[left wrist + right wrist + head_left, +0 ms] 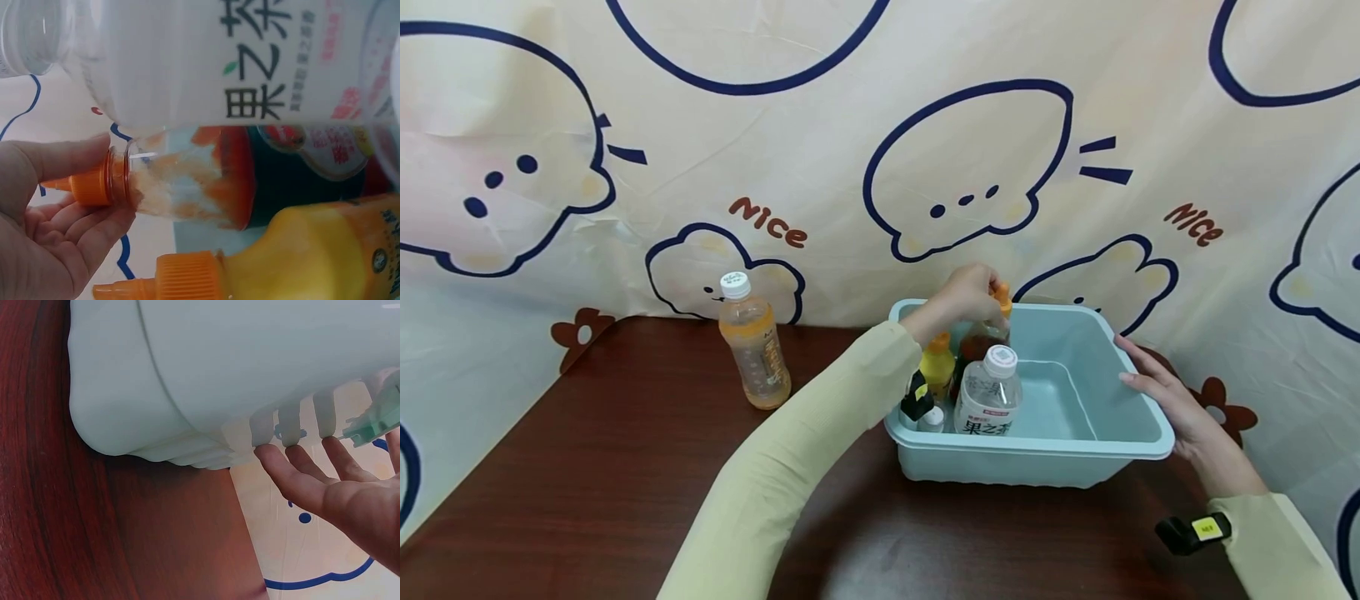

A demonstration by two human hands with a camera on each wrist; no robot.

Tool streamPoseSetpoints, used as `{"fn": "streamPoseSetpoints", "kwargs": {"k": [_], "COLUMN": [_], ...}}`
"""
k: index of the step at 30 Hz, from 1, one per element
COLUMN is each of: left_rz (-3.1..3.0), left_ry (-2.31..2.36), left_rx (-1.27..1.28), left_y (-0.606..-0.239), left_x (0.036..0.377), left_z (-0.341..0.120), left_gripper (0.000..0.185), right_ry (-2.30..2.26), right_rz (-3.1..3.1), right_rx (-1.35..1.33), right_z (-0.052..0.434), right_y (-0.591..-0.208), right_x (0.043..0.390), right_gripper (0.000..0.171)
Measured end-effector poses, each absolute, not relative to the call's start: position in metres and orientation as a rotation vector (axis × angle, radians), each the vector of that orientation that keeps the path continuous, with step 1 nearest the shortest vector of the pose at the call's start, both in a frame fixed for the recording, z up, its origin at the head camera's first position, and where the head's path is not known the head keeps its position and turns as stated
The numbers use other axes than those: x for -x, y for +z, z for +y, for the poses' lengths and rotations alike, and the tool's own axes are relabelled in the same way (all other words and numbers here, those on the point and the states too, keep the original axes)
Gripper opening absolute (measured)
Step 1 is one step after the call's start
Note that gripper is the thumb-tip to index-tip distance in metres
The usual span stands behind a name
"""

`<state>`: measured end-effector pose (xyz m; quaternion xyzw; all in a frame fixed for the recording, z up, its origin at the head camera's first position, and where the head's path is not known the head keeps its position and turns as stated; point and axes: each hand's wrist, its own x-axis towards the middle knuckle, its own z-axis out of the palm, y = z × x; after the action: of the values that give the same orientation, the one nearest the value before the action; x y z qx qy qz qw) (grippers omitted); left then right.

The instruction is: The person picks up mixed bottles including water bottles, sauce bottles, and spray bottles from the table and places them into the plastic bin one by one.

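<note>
My left hand (970, 296) reaches into the left part of a pale blue plastic bin (1000, 460). Its thumb and fingers pinch the orange nozzle cap of a red sauce bottle (231, 181), as the left wrist view shows. Beside that bottle stand a yellow squeeze bottle (937, 367) with an orange cap and a clear drink bottle (988, 398) with a white cap. A small white-capped bottle (932, 419) sits in the front left corner, partly hidden. My right hand (1176, 412) holds the bin's right rim, with fingertips against the outer wall in the right wrist view (337, 481).
A drink bottle (754, 350) with a white cap and orange-tinted contents stands on the dark wood table (587, 467), left of the bin. Behind the table hangs a cream curtain (820, 167) with blue cartoon outlines.
</note>
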<state>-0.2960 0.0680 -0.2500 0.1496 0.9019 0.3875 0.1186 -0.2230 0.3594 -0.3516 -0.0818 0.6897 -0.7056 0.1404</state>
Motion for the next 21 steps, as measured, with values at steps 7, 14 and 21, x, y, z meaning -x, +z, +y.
{"fn": "streamPoseSetpoints", "kwargs": {"k": [7,14,21], "left_rz": [2.640,2.588,2.531], "left_ry": [1.056,1.113,1.282], "left_rx": [-0.465,-0.484,-0.436], "left_y": [-0.244,-0.243,-0.242], "left_x": [0.295,0.296,0.297], "left_z": [0.067,0.060,0.055], "left_gripper": [0.030,0.030,0.034], "right_ry": [-2.030,-2.026,-2.053], "right_rz": [2.009,2.000,1.969], "right_rx": [0.225,0.201,0.210], "right_z": [0.359,0.360,0.360], "right_y": [-0.351,-0.352,-0.352], "right_x": [0.222,0.222,0.223], "right_gripper": [0.054,0.055,0.054]}}
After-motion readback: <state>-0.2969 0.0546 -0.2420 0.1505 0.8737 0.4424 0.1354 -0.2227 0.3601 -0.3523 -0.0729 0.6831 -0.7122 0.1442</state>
